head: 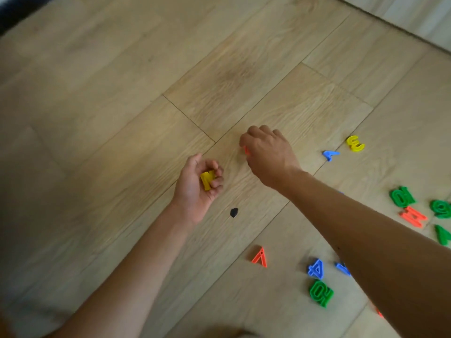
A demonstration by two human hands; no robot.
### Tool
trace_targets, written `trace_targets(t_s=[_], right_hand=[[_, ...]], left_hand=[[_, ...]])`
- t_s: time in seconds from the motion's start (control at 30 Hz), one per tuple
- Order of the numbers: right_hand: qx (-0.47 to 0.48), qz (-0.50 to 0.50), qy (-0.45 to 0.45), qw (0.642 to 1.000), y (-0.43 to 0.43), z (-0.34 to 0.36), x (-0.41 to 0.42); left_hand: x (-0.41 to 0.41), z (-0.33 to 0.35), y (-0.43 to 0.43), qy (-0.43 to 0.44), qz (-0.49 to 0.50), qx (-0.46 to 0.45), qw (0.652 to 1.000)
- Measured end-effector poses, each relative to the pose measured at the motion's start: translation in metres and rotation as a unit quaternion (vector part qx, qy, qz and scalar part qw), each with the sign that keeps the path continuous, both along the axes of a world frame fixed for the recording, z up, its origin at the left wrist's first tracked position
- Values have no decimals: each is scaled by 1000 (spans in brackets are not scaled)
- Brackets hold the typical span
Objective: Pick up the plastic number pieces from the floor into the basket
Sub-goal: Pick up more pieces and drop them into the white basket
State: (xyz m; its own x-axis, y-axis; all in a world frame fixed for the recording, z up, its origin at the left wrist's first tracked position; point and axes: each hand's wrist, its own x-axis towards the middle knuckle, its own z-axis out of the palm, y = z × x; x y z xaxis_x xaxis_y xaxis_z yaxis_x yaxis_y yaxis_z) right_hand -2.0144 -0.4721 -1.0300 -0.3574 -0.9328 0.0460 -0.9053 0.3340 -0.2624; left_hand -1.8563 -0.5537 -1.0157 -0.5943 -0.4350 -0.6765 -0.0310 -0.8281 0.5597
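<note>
Cupping a yellow piece in curled fingers, the left hand sits palm-up at frame centre-left above the wood floor. A small black mark lies just lower right of it. The right hand, knuckles up at centre, has fingers closed narrow around an orange piece, mostly hidden. Loose pieces lie right: an orange 7, blue 4, green 10, yellow 3, orange piece. No basket is in view.
</note>
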Motion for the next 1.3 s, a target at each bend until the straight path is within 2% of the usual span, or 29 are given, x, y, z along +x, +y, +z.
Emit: trace_targets(t_s=[0.1, 0.17, 0.27, 0.33, 0.43, 0.53, 0.57, 0.67, 0.73, 0.77, 0.93, 1.1, 1.2, 1.3], right_hand=[[1, -10, 29, 1000, 1, -2, 1], [-31, -41, -12, 999, 6, 7, 1], [-130, -61, -206, 968, 20, 41, 6], [-128, -13, -276, 953, 32, 62, 18], [-101, 21, -243, 964, 55, 71, 34], [-190, -68, -270, 941, 88, 68, 44], [-189, -85, -271, 940, 101, 64, 50], [-38, -23, -188, 981, 135, 44, 80], [63, 38, -136, 988, 145, 29, 102], [82, 55, -120, 988, 147, 23, 110], [32, 60, -58, 996, 146, 7, 124], [17, 48, -61, 997, 141, 6, 129], [-7, -35, -185, 982, 158, 15, 121], [-123, -183, -309, 925, 188, 35, 106]], left_hand=[[0, 3, 14, -29, 12, 26, 999], [-3, 5, 21, -33, 24, 34, 999], [-12, 9, 33, -5, 22, 55, 998], [-19, 15, 41, 36, 3, 69, 997], [-27, 21, 54, 67, -10, 60, 996], [-22, 17, 59, 6, 25, 40, 999], [-17, 15, 59, -1, 41, 36, 999], [-5, 14, 62, 2, 59, 29, 998], [0, 14, 67, -4, 53, 28, 998], [1, 14, 70, -10, 50, 28, 998], [2, 22, 80, -27, 33, -3, 999], [2, 33, 90, -43, -26, -29, 998], [-3, 35, 101, -77, -63, -77, 992], [-5, 32, 125, -79, -100, -62, 990]])
